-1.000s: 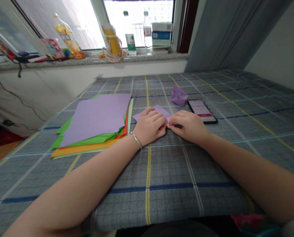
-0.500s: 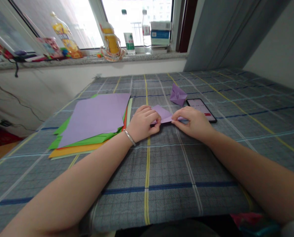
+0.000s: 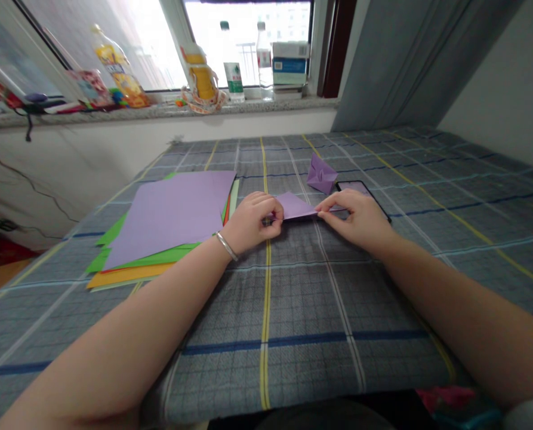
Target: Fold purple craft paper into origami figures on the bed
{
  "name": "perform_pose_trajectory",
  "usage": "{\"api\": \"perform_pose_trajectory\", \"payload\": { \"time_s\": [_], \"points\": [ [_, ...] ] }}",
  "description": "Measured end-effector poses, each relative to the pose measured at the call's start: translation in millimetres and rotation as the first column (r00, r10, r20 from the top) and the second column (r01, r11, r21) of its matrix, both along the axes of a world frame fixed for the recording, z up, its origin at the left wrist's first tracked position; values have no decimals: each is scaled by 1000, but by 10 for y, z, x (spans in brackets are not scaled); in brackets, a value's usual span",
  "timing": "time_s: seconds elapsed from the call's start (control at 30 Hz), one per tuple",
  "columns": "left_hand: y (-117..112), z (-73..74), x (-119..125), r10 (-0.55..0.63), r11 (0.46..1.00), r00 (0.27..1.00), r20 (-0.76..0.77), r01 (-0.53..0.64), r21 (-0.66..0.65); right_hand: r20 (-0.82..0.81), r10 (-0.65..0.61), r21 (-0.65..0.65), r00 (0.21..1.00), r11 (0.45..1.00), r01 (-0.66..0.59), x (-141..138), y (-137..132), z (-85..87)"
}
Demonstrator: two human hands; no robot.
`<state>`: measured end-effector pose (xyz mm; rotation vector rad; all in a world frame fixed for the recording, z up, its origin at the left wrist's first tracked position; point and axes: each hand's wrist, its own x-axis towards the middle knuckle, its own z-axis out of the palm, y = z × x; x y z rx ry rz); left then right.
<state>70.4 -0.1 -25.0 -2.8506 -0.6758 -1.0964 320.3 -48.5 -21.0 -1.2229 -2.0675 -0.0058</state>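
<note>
A folded piece of purple paper (image 3: pixel 295 205) lies between my two hands, low over the checked cloth. My left hand (image 3: pixel 255 221), with a silver bangle at its wrist, pinches the paper's left end between curled fingers and thumb. At the right end, thumb and fingertips of my right hand (image 3: pixel 353 218) are closed on the paper. Both ends of the paper are partly hidden by my fingers. Just behind stands a folded purple paper shape (image 3: pixel 322 174) with pointed corners. A phone (image 3: pixel 360 187) lies flat beyond my right hand, partly covered by it.
To the left lies a stack of coloured paper sheets, a purple sheet (image 3: pixel 172 215) on top. Grey checked cloth (image 3: pixel 302 310) covers the surface. Bottles, including a yellow-labelled bottle (image 3: pixel 118 65), and stacked boxes (image 3: pixel 289 68) stand on the windowsill (image 3: pixel 159 116).
My left hand has shifted slightly left and my right hand slightly right along the purple paper, so more of its front edge shows. My right hand now covers more of the phone.
</note>
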Motion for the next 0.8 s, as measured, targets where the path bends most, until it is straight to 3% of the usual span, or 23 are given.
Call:
{"api": "perform_pose_trajectory", "payload": {
  "time_s": [0.43, 0.6, 0.7, 0.8],
  "points": [
    [31, 1, -63, 28, 999, 999, 41, -26, -41, -29, 4, -12, 1000, 1000, -5, 12, 5, 4],
    [32, 12, -129, 50, 997, 998, 36, -48, -57, -89, -51, -24, 995, 999, 49, 58, 50, -23],
    [-1, 14, -107, 103, 995, 995, 13, -103, -7, -83, -48, -43, 995, 998, 45, 44, 56, -46],
    [-83, 0, -9, 129, 988, 983, -132, -116, 104, -25, -2, -43, 1000, 999, 1, -28, 24, -61]
  ]
}}
